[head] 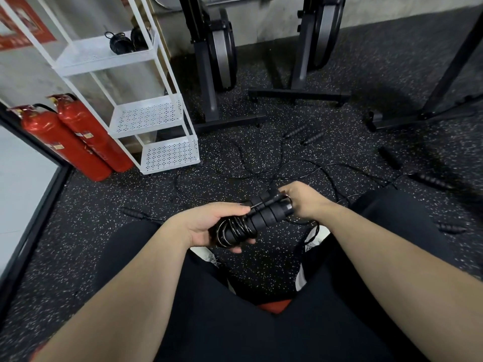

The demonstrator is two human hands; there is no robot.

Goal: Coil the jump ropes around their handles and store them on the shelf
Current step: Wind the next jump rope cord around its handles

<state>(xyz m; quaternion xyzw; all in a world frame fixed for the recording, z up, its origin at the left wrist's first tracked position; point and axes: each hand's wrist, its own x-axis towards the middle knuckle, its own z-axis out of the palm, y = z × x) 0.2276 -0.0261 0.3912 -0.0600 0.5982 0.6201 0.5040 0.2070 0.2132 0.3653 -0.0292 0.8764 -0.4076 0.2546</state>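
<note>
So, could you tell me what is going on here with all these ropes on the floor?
A person crouching on the gym floor is coiling a jump rope around its paired handles. The left hand grips the wound end, and the right hand holds the far end by the cord. Coiled ropes already sit on the white shelf; more ropes lie loose on the floor.

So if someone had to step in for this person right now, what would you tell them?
Left hand grips the paired handles with rope coiled round them. Right hand pinches the rope at the handles' far end, finishing the wrap.
Done: two coiled bundles sit on the shelf's top tier.
Left: finish this one, shelve it, then coil the loose ropes tangled on the floor.
</note>
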